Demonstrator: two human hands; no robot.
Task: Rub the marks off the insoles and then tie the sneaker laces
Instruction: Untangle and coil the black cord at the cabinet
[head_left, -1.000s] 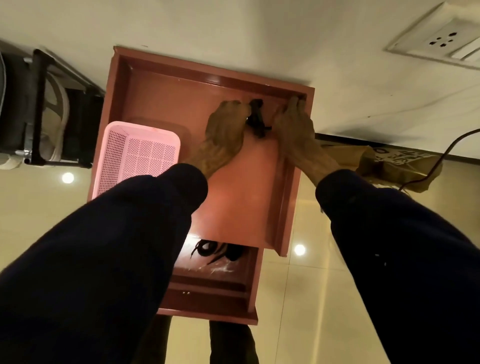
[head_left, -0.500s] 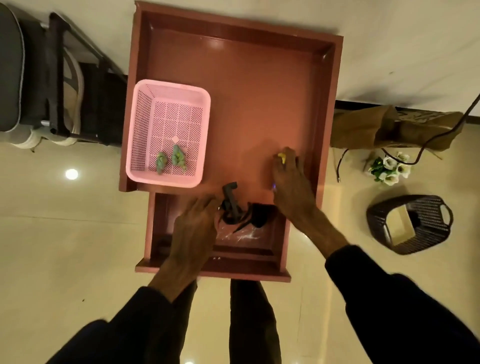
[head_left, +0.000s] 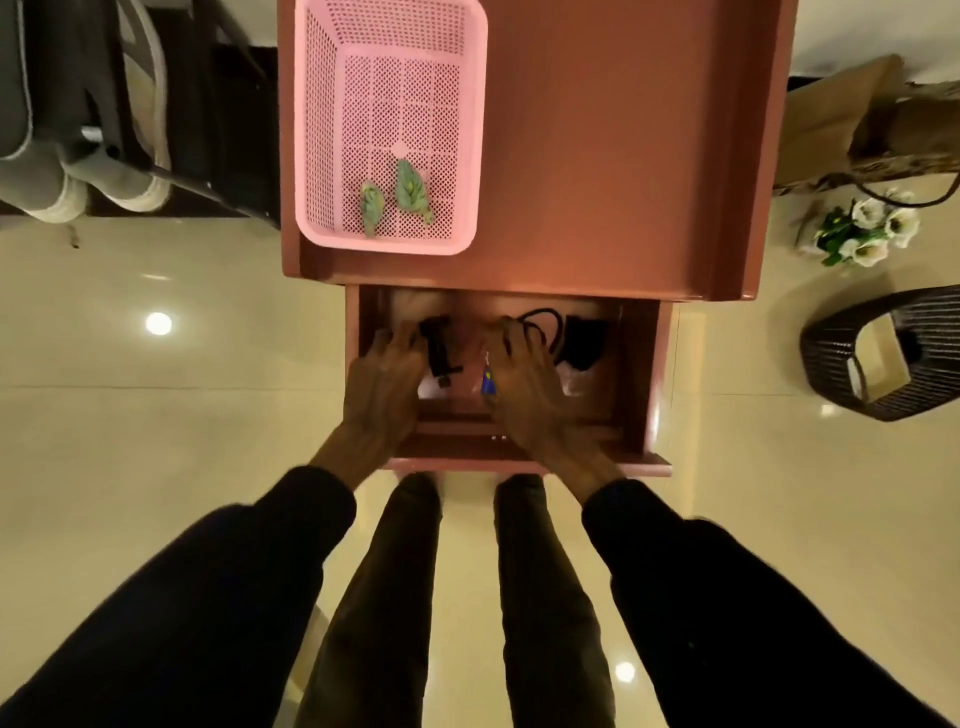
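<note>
Dim warm light, glare spots on glossy floor (head_left: 158, 323), wide-angle edge warping.

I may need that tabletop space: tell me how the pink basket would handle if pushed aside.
The pink basket looks like thin perforated plastic, so probably light and slightly flexible. Its flat base on the smooth table should likely slide, not tip. The two small green items inside may shift.

I see 2 arms stretched toward 12 o'clock; left hand (head_left: 387, 374), right hand (head_left: 524, 387) knuckles-up, fingers (head_left: 514, 344) bent down; grips unclear in blur.
</note>
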